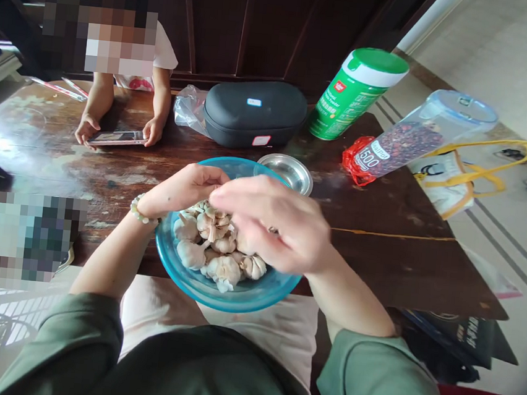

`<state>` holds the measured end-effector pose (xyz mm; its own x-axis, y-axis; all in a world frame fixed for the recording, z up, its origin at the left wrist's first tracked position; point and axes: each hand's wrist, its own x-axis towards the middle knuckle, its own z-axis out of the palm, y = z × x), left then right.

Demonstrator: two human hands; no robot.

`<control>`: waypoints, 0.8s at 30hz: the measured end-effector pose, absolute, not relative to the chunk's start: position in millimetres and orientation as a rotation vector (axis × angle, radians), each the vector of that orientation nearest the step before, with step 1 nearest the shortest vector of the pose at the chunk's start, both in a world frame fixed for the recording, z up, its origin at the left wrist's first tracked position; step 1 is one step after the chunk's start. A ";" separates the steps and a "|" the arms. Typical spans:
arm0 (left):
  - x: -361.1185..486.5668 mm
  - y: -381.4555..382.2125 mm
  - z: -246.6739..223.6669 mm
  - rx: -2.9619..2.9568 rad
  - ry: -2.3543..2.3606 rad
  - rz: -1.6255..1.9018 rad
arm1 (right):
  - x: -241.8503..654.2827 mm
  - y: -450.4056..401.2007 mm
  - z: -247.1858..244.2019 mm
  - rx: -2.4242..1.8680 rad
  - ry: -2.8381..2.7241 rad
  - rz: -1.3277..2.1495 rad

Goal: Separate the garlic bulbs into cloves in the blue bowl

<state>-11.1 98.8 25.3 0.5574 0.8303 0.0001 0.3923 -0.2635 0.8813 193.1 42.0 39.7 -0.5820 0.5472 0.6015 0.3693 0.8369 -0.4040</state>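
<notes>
A blue translucent bowl holds several whole garlic bulbs and sits at the table's near edge, over my lap. My left hand, with a beaded bracelet at the wrist, is closed in a pinch above the bowl's left side. Over the right side is my right hand, curled and blurred by motion, its fingertips meeting those of the left. Whatever lies between the fingers is hidden. Just behind the bowl stands a shallow metal dish, partly covered by the bowl's rim and my right hand.
On the wooden table are a black zip case, a plastic bag, a green powder can and a clear jar with dark contents. Across the table, another person's hands hold a phone. A tote bag is beyond the right edge.
</notes>
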 end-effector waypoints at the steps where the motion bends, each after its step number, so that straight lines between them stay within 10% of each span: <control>1: -11.2 99.5 24.3 1.880 0.992 0.600 | 189.9 54.8 37.5 -0.659 -2.215 0.330; 24: -13.2 104.8 16.0 2.092 0.992 0.594 | 193.3 87.0 12.9 -0.914 -2.335 0.288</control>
